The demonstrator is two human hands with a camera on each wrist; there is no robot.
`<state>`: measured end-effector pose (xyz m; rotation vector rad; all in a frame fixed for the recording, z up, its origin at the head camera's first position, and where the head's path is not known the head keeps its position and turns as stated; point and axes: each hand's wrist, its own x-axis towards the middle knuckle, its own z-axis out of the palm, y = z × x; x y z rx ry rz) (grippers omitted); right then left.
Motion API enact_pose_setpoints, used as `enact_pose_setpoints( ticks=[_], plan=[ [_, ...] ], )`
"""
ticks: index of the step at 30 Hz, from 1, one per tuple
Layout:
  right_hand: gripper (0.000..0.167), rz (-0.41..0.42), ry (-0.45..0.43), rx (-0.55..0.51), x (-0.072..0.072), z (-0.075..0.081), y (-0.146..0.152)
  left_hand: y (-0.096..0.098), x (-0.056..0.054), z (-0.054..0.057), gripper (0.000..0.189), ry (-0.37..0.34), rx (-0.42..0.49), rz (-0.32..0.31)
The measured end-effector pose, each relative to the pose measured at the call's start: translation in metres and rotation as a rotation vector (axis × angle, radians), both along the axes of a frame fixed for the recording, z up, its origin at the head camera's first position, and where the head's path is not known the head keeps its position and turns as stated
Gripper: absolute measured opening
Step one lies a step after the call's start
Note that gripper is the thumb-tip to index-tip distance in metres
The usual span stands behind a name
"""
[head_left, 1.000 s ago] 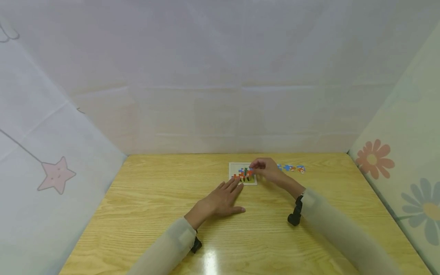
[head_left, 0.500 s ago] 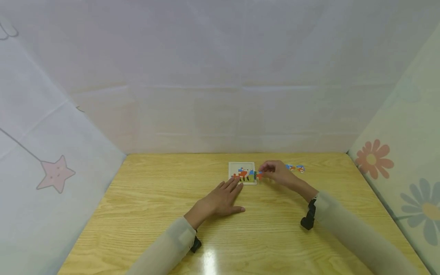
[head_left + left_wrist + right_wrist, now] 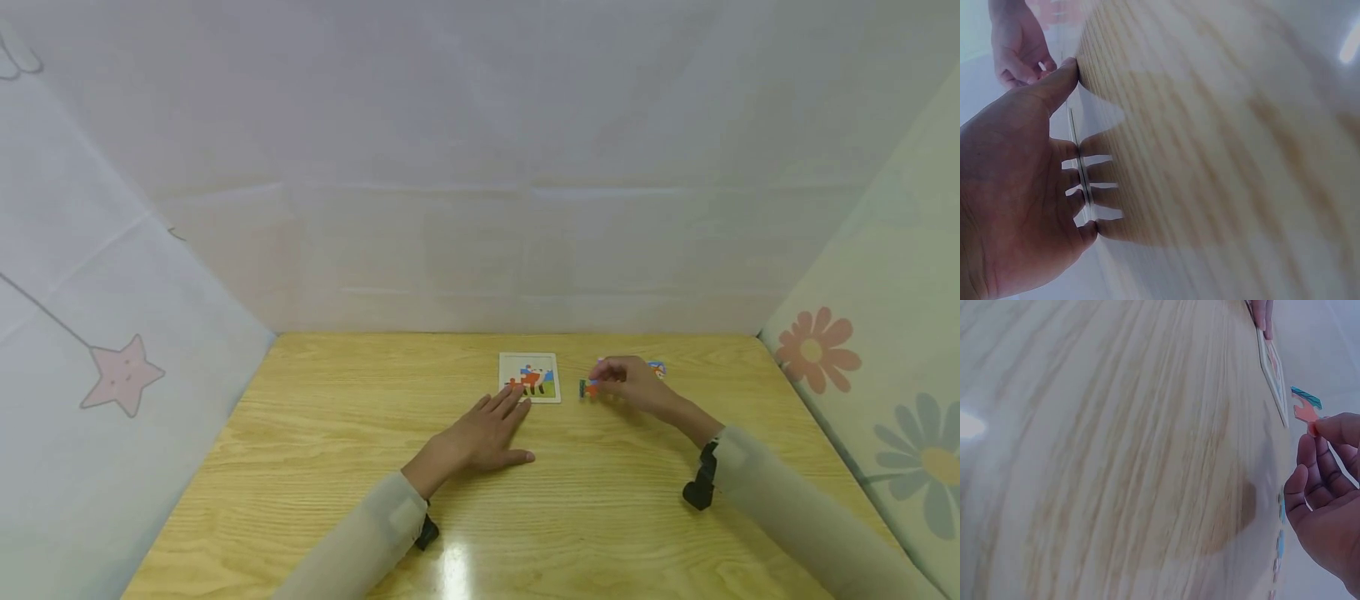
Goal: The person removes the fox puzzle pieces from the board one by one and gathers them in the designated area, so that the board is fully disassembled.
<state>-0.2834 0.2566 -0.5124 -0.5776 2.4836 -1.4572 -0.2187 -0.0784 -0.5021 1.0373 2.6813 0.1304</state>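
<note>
The right hand (image 3: 637,387), a second ago over the puzzle tray (image 3: 512,367), has moved off to its right side and pinches a jigsaw piece (image 3: 1307,414) between thumb and finger above the table (image 3: 570,517), near the loose pieces (image 3: 657,369). The left hand (image 3: 483,433) has stayed put, fingers spread, tips on the tray's near edge. The held piece is red-orange with a dark-green striped end. In the tray, fitted pieces show part of a red-orange animal with dark legs, on green and blue; the upper-left area is pale.
</note>
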Motion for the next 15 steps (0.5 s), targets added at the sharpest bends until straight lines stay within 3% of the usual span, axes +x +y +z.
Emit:
enact_pose_setpoints(
  ticks=[15],
  plan=[
    [0.015, -0.005, 0.005, 0.061, 0.003, 0.0, 0.026, 0.001, 0.0, -0.002, 0.091, 0.018, 0.001, 0.013]
  ],
)
